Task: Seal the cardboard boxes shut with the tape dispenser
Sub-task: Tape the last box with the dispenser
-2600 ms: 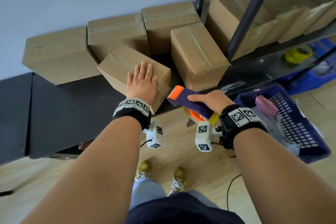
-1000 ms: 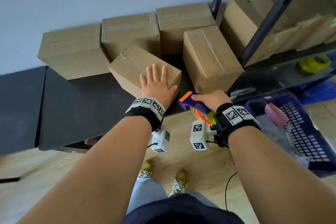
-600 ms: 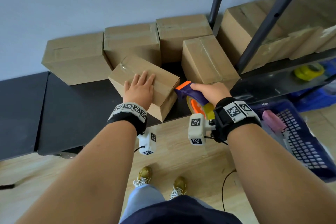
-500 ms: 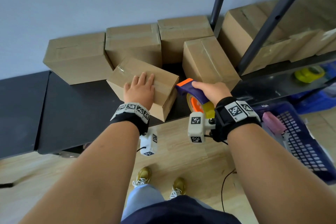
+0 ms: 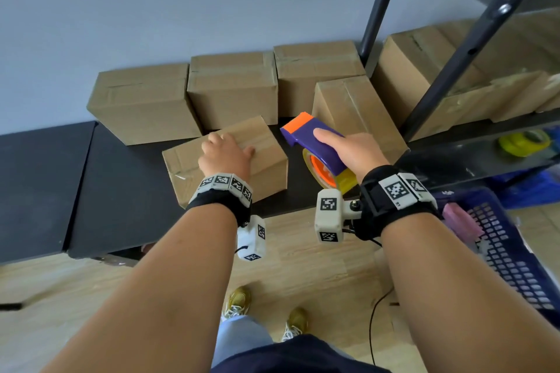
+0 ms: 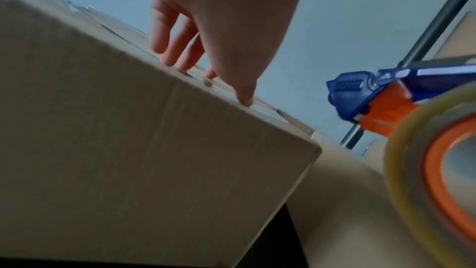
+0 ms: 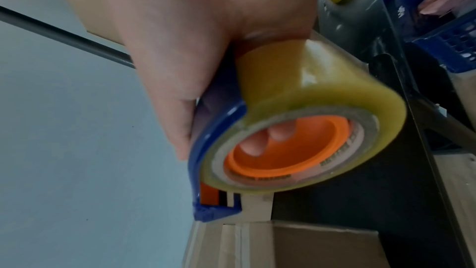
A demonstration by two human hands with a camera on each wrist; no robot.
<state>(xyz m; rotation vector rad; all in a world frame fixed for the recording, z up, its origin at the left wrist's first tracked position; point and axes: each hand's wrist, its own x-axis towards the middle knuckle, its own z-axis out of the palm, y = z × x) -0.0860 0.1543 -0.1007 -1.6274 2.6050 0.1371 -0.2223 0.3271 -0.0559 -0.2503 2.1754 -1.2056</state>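
A small cardboard box (image 5: 185, 172) lies askew near the front of the black table (image 5: 121, 191). My left hand (image 5: 225, 153) arches over its top, and the left wrist view shows the fingertips (image 6: 244, 99) pressing down on the box (image 6: 128, 150) near its edge. My right hand (image 5: 351, 151) grips the purple tape dispenser (image 5: 306, 133) with the orange tip, held in the air just right of the box. Its clear tape roll (image 7: 309, 119) sits on an orange core, and my fingers curl through that core. The dispenser's nose (image 7: 213, 211) hovers above a box's taped seam (image 7: 239, 246).
Three closed boxes (image 5: 233, 88) line the wall, and another box (image 5: 357, 112) stands right of the dispenser. Dark shelf posts (image 5: 472, 48) rise at right, with more boxes on the shelf. A yellow tape roll (image 5: 524, 142) and a blue basket (image 5: 509, 251) sit lower right.
The box has turned and slid left under my left hand, which went from flat to arched on its fingertips. My right hand lifted the dispenser up and forward beside the box.
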